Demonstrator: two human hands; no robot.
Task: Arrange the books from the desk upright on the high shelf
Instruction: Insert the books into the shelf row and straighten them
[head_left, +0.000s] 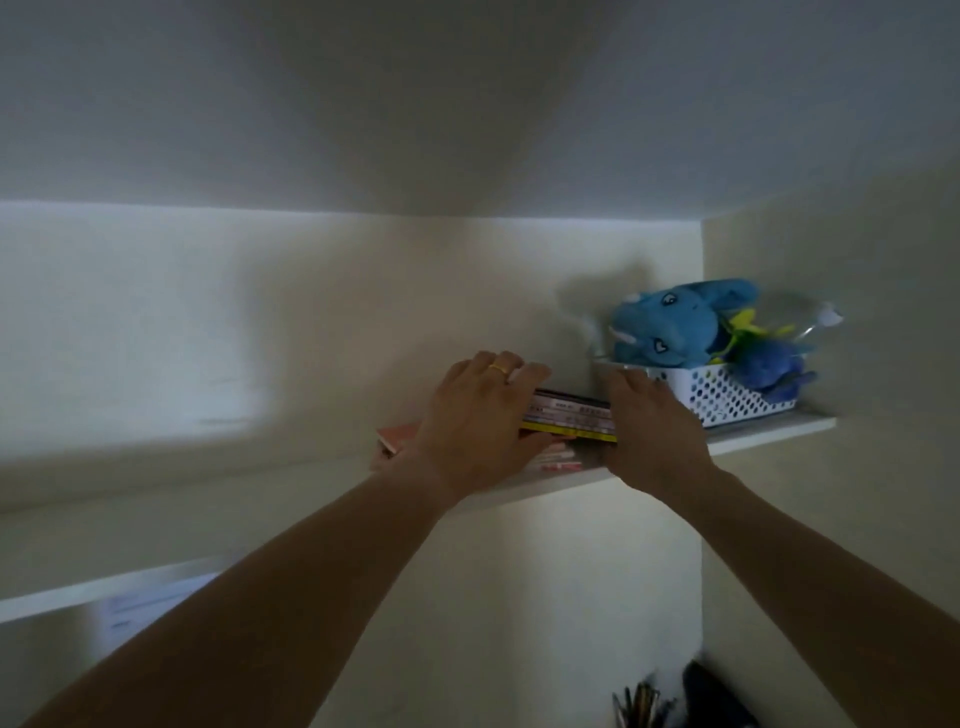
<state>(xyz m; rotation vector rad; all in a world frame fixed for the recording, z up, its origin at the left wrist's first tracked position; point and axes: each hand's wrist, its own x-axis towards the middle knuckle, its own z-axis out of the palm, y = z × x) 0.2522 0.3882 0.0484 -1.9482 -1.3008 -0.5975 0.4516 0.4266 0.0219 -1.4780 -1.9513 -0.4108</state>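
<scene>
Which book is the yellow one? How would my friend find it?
Look at the high shelf by the corner, left of the white basket of blue plush toys. Between the left hand and right hand is a stack of books; the yellow book shows the only yellow edge.

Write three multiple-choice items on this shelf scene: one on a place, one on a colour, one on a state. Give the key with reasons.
1. Where is the white basket?
A. On the high shelf, right of the books
B. Left of the books
C. On the floor

2. What colour is the plush toy in the basket?
A. Red
B. Blue
C. Green

3. How do the books lie?
A. Upright
B. Stacked flat
C. Open

Key: 1 A, it sits beyond the right hand. 2 B, its body is blue. 3 B, spines run level between the left hand and the right.
</scene>
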